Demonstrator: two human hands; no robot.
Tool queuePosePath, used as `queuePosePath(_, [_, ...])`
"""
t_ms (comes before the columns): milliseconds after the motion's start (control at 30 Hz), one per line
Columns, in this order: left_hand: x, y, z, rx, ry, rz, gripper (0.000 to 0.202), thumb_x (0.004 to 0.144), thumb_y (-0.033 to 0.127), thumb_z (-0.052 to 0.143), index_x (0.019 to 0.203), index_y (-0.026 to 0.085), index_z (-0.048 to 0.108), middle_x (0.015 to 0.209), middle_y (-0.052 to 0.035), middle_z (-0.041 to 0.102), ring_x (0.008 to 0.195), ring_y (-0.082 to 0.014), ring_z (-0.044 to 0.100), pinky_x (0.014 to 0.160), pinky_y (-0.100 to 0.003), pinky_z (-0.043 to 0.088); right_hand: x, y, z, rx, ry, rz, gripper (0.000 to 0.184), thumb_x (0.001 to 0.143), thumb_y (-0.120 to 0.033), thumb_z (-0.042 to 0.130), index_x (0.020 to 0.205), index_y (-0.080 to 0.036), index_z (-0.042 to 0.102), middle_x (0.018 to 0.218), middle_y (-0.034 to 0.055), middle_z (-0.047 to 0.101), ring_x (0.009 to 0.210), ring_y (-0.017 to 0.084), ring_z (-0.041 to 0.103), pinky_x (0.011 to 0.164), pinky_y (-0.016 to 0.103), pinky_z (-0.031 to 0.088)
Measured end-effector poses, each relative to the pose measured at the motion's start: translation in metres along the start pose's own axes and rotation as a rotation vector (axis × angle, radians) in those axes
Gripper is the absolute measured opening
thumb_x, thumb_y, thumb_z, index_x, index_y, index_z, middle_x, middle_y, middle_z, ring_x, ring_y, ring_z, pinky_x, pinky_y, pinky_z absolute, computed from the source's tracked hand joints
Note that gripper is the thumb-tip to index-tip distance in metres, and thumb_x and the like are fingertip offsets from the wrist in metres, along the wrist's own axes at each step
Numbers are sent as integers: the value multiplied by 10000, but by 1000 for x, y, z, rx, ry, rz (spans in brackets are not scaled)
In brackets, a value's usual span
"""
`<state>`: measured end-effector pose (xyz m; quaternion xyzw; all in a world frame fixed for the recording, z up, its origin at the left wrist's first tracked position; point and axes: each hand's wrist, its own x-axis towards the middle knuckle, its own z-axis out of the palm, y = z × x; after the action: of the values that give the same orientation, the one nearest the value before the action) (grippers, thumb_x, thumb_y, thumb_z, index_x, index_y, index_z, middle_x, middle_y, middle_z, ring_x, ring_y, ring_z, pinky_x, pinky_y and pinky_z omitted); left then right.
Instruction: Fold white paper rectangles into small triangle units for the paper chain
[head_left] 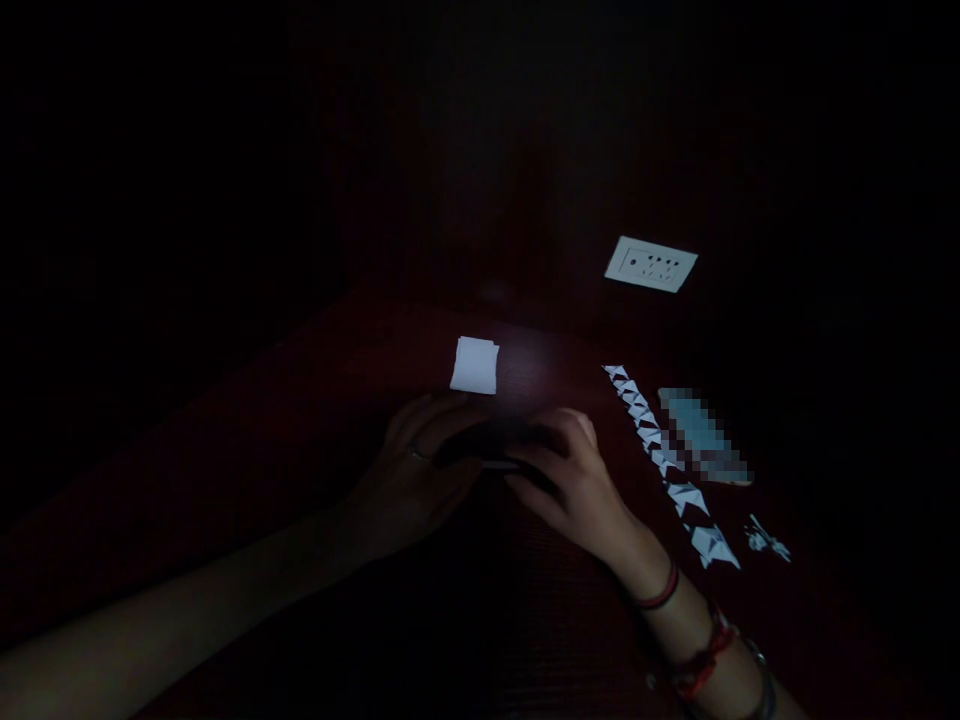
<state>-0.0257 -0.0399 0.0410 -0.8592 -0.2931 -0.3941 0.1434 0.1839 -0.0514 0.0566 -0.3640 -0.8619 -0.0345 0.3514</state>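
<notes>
A thin pale edge of paper (499, 465) shows between my two hands, low over the dark table. My left hand (420, 460), with a ring on one finger, is bent around its left end, the thumb tip at the paper. From the other side my right hand (574, 475) curls its fingers in, thumb and fingertips at the right end. Shadow hides most of this paper. Just beyond my left fingers lies a small stack of white paper squares (475, 366). To the right of my right hand runs a slanting row of several folded white paper pieces (651, 432).
The scene is very dark, with a reddish-brown tabletop (315, 400). A phone (703, 435), its screen pixelated, lies right of the row. White scraps (766, 540) lie near the row's close end. A white socket plate (651, 264) is at the back right.
</notes>
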Motion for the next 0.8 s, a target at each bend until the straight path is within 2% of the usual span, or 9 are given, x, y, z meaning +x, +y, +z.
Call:
queuePosePath(67, [0,2,1,-6,8,7,168,776,132,546,877,241,622,1234,-23,434,1162,-256,366,977,-471,295,2,-7,7,-7,2,-26,121,772,-199,551,864,-193,628,1080,65,482,1040,214,417,865,386,382])
queuePosePath(233, [2,3,2,-59,-21,-35,130,777,140,555,855,226,617,1204,-38,451,1159,-253,371,961,-460,324,4,-13,16,-31,31,-9,124,796,-147,501,790,-174,621,1017,69,531,965,193,459,811,361,404])
queuePosePath(433, [2,4,3,-145,-89,-88,117,771,141,549,823,208,629,1269,-47,379,1190,-270,330,969,-461,311,6,-17,17,-44,50,-33,138,780,-89,489,761,-163,604,940,60,573,881,169,494,778,326,396])
queuePosePath(667, [4,-9,-2,-139,-76,-130,99,762,125,539,778,188,613,1262,-42,375,1189,-268,327,974,-461,308,1,-10,8,-61,51,-41,138,793,-103,471,782,-159,597,906,65,543,880,177,485,780,346,388])
queuePosePath(733, [4,-11,-3,-165,-61,-164,102,779,131,529,821,190,600,1255,-45,373,1193,-253,323,974,-444,320,0,-9,6,-58,44,-20,128,795,-119,481,790,-161,602,921,67,529,904,186,475,789,354,388])
queuePosePath(800, [5,-10,-5,-209,-91,-164,161,792,155,530,939,201,576,1260,-53,369,1195,-242,326,979,-433,324,0,-8,6,-43,28,0,120,795,-134,493,785,-165,608,934,66,521,915,188,468,798,357,389])
